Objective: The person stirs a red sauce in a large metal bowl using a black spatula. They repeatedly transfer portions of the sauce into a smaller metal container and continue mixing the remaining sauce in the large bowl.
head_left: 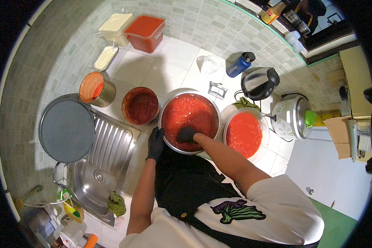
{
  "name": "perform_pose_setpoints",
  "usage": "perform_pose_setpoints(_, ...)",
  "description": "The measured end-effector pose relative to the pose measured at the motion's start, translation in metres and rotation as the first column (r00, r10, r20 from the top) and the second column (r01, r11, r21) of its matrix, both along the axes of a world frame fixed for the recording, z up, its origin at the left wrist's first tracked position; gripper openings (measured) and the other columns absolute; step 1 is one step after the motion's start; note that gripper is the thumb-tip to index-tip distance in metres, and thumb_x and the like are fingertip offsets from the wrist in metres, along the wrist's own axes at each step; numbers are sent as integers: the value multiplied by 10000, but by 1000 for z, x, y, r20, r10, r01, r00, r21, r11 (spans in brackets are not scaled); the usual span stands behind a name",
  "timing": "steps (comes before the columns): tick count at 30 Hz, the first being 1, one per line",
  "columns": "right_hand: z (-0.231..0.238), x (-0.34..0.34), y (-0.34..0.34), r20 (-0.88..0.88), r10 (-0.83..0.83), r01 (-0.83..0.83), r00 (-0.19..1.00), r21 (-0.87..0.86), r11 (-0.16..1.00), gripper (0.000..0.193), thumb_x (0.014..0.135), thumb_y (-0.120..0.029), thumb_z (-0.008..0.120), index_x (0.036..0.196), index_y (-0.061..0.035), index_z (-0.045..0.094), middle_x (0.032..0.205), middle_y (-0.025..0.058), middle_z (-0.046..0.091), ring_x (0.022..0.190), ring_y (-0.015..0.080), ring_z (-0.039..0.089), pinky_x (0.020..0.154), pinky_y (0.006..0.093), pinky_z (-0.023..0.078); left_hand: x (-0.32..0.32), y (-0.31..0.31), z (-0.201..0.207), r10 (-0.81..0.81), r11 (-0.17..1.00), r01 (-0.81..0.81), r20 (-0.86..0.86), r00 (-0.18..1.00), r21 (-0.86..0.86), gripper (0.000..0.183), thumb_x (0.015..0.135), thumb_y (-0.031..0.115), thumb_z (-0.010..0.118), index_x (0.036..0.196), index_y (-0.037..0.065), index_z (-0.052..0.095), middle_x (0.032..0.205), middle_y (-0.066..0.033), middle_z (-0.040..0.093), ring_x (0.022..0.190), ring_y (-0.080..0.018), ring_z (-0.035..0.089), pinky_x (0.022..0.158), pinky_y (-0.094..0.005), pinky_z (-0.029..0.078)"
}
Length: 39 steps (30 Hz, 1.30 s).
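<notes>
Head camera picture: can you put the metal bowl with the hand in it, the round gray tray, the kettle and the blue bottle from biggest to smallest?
1. Metal bowl and round gray tray: too alike to rank.
2. Kettle.
3. Blue bottle.

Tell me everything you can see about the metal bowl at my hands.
The metal bowl is round and silvery, with a shiny rim. It sits upright on the white tiled counter, holding wet, lumpy red mixture. Your gloved left hand appears to touch its left rim; your gloved right hand dips into the mixture.
</notes>
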State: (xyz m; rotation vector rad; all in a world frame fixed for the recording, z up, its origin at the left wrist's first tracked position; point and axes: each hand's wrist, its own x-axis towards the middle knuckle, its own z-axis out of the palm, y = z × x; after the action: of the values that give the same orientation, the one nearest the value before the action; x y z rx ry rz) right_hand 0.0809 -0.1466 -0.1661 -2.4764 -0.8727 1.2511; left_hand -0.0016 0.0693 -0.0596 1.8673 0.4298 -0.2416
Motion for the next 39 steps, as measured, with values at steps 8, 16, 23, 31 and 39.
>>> perform_pose_setpoints(8,-2,3,11,62,-2,-2,998,63,998,398,888,-419,580,1030,-103,777,1045,181,738,995,370,700,928,474,516,-2,4,-4,18,999,-19,-45,999,-29,605,1026,382,536,1386,-104,514,1417,-288,547,1344,-362,516,1134,-398,369)
perform_pose_setpoints(16,1,44,-41,196,238,-245,951,12,970,337,910,-366,558,963,-122,785,1002,158,745,936,358,709,924,472,530,0,0,13,-67,993,56,111,992,99,555,1021,335,567,1353,-109,544,1373,-262,595,1276,-322,575,1084,-389,421)
perform_pose_setpoints(23,27,30,-32,150,283,-271,947,-95,958,276,965,-248,550,1073,-91,748,1052,111,744,942,268,717,981,403,536,-9,-3,6,-44,990,32,80,996,141,565,1023,343,574,1352,-115,544,1358,-259,606,1266,-306,580,1088,-380,421)
perform_pose_setpoints(31,28,56,-48,329,83,-116,941,81,990,295,913,-282,539,977,-102,763,1023,166,734,930,341,709,881,462,537,-6,-2,17,39,999,-37,-94,995,29,566,1023,364,566,1347,-101,554,1320,-260,631,1232,-311,607,1059,-389,443)
perform_pose_setpoints(39,54,71,-33,86,41,-27,995,-157,987,358,972,-416,560,1156,-168,742,1231,114,710,1165,279,649,1071,389,460,-5,-15,49,97,995,-99,-58,994,-34,439,1021,327,583,1184,-79,622,1128,-209,693,1057,-299,650,940,-382,476)
